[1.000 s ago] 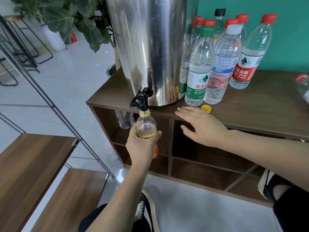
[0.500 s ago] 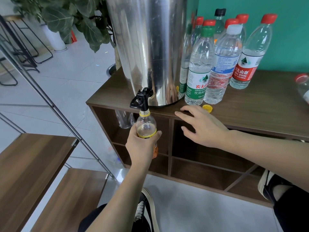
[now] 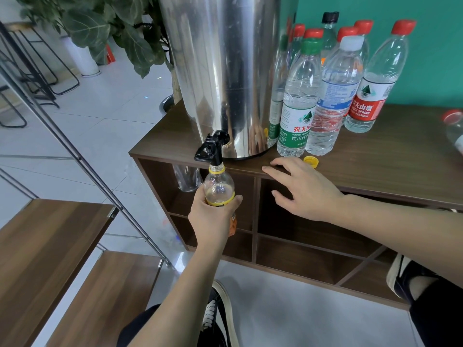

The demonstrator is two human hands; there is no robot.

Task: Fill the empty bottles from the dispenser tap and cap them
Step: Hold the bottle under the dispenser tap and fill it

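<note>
your left hand (image 3: 213,216) is wrapped around a small clear plastic bottle with a yellow neck ring and orange label (image 3: 220,194), fingers and thumb curled round its body just below the shoulder. you hold it upright in front of the cabinet's edge, its open mouth right under the black plastic tap (image 3: 211,149) of the tall stainless steel dispenser (image 3: 220,71), the spout touching or just entering the neck. whether liquid is running i cannot tell.

your right hand (image 3: 304,189) holds nothing; its fingers are spread and relaxed, the fingertips resting on the front edge of the dark brown wooden cabinet top (image 3: 390,166), the thumb hanging below the edge in front of an open compartment. just beside its fingers, to the right, a loose yellow screw cap (image 3: 311,161) lies on the cabinet top.

behind that cap stands a cluster of capped clear water bottles, close beside the dispenser: a green-capped bottle with a green label (image 3: 299,101) in front, a white-capped bottle with a blue and red label (image 3: 334,96) touching it on the right, a red-capped bottle with a red label (image 3: 373,83) further right, and more red-capped ones and a black-capped one behind. inside the cabinet's left compartment an empty clear bottle (image 3: 186,177) stands behind the tap. a large-leafed green plant (image 3: 112,28) rises left of the dispenser.
</note>
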